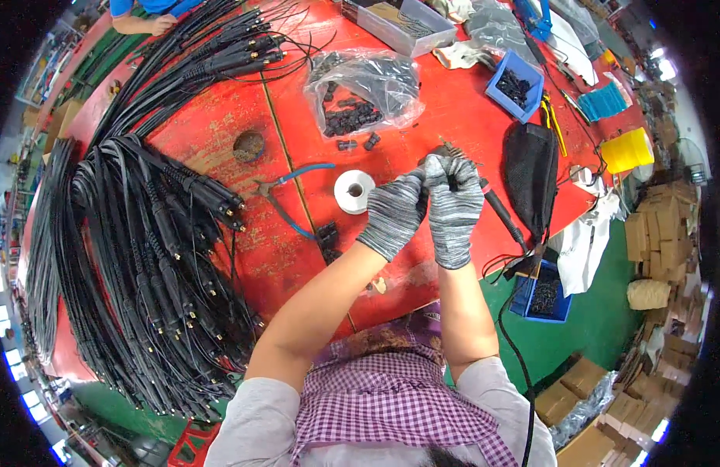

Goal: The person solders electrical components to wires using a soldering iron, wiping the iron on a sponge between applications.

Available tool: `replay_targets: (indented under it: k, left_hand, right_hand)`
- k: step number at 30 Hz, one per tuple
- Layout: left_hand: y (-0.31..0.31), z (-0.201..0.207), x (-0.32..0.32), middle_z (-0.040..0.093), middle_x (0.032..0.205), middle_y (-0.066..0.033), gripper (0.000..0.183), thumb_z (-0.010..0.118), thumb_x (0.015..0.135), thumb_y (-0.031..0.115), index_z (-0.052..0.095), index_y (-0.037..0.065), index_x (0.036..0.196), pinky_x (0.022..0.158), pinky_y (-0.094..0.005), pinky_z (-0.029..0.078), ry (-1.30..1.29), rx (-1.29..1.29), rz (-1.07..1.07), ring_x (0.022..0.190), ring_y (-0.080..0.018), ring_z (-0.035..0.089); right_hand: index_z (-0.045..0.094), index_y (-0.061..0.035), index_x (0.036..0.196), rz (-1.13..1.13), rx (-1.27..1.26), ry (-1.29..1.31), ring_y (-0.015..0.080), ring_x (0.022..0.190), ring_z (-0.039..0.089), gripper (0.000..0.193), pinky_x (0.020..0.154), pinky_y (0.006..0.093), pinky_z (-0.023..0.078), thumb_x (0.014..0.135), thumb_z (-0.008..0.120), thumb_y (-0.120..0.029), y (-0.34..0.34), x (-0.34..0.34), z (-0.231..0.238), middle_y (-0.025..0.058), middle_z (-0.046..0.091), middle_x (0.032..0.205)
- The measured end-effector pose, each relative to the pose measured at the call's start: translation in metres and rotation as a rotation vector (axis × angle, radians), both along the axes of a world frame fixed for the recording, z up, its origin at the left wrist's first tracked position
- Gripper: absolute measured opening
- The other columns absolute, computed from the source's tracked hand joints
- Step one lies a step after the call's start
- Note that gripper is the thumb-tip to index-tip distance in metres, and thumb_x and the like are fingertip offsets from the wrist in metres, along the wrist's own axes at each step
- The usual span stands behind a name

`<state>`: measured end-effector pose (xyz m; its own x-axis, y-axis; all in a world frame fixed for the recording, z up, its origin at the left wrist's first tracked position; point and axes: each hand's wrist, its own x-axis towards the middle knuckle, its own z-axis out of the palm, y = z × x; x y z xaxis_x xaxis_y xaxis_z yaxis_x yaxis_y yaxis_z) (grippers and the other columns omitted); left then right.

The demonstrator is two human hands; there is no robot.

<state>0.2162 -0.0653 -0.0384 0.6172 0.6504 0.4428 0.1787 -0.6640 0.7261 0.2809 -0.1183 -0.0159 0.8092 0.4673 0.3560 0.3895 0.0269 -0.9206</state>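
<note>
Hands [456, 204] curled, meeting; cannot tell what's held; white spool [343, 192] left, black handle [502, 214] right.

1. The left hand [396, 212] and right hand [456, 198], both stripy-gloved, curl close together.
2. A white roll [342, 191] sits just left of the left fingers.
3. Blue-handled pliers [266, 189] lie farther left.
4. A black pouch [529, 167] lies right of the right fingers.

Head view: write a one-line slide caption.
Gloved left hand and right hand close together over a red worktable, with a white spool and bundled black cables to the left.
</note>
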Motion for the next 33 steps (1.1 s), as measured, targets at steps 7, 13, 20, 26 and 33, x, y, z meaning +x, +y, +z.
replay_targets:
  k: [7,13,20,26,33]
  left_hand:
    - [0.01,0.007,0.001,0.058,0.07,-0.0132,0.015,0.055,0.073,0.024,0.055,0.009,0.078,0.059,-0.0408,0.045,0.322,-0.001,-0.108,0.068,-0.0291,0.058]
    - [0.057,0.015,-0.061,0.049,0.115,-0.0116,0.046,0.063,0.067,0.029,0.054,0.012,0.109,0.093,-0.04,0.033,0.496,0.343,-0.155,0.11,-0.0274,0.043]
    - [0.087,0.026,-0.087,0.033,0.132,-0.0115,0.077,0.068,0.06,0.016,0.034,0.018,0.13,0.102,-0.0375,0.026,0.786,0.301,-0.422,0.12,-0.0302,0.033]
    - [0.094,0.014,-0.072,0.034,0.132,-0.0109,0.068,0.056,0.065,0.005,0.034,0.014,0.129,0.103,-0.0352,0.024,0.778,0.566,-0.617,0.12,-0.0261,0.035]
    - [0.094,0.028,-0.065,0.04,0.126,-0.0135,0.059,0.058,0.068,0.01,0.041,0.015,0.125,0.097,-0.0365,0.032,0.905,0.256,-0.613,0.114,-0.027,0.041]
  right_hand:
    - [0.057,-0.0018,0.085,0.011,-0.03,0.027,0.0069,0.065,0.047,0.008,0.062,0.0215,0.042,0.077,0.061,-0.002,0.0,0.005,-0.006,0.0003,0.055,0.075]
    - [0.04,-0.0044,0.12,0.121,-0.011,0.269,0.0096,0.075,0.049,0.049,0.067,0.0219,0.047,0.075,0.059,0.004,-0.03,0.003,-0.032,0.0026,0.05,0.096]
    - [0.039,0.0028,0.12,0.24,0.049,0.85,0.0122,0.08,0.054,0.04,0.07,0.024,0.049,0.084,0.053,-0.01,-0.047,-0.02,-0.062,0.0081,0.054,0.097]
    - [0.04,0.0046,0.118,0.315,-0.186,0.974,0.0161,0.066,0.059,0.035,0.056,0.0252,0.053,0.087,0.048,-0.011,-0.033,-0.03,-0.065,0.0112,0.056,0.089]
    - [0.043,0.0022,0.114,0.317,-0.105,1.013,0.0166,0.061,0.058,0.03,0.052,0.0257,0.052,0.089,0.044,-0.013,-0.003,-0.044,-0.069,0.0114,0.057,0.084]
